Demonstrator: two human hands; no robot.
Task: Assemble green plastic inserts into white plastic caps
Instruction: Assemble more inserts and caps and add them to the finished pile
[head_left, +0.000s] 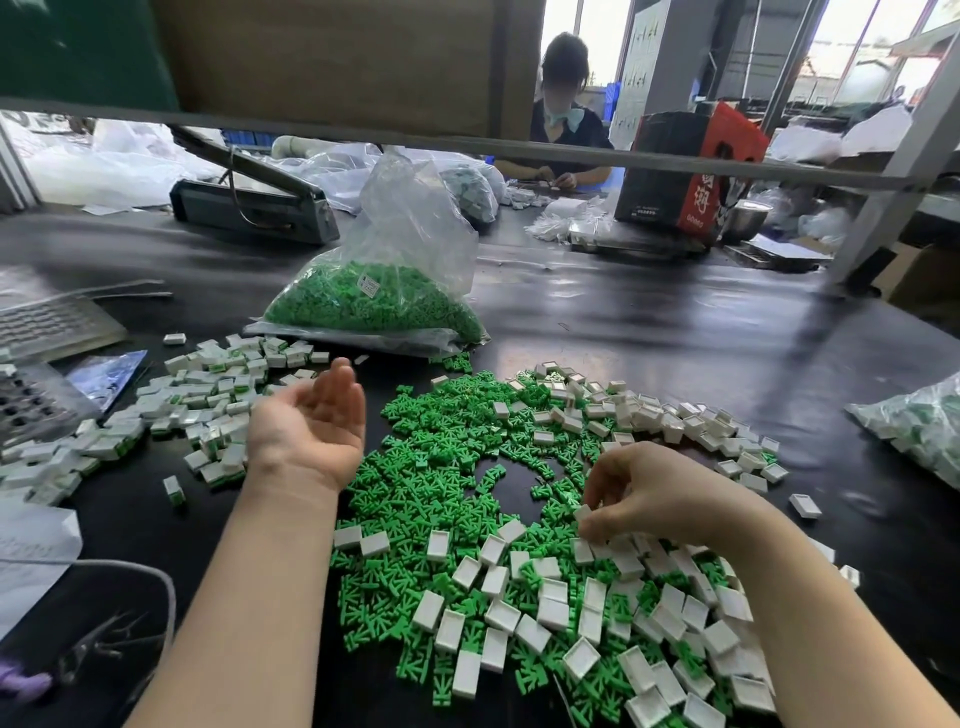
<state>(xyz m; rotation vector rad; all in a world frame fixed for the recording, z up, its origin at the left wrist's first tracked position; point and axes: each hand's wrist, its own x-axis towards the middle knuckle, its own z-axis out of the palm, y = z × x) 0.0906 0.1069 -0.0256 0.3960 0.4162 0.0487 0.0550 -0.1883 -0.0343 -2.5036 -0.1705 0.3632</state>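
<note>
White plastic caps (553, 613) and green plastic inserts (447, 452) are heaped loose on the dark tabletop (675, 332), nearest the camera. One white cap (582, 513) is pinched by the curled fingers of the right hand (644, 493) above the heap. Palm up, the left hand (311, 415) is held relaxed and empty beside a pile of assembled caps (208, 405). Farther back, more inserts are held in a clear bag (384, 291).
</note>
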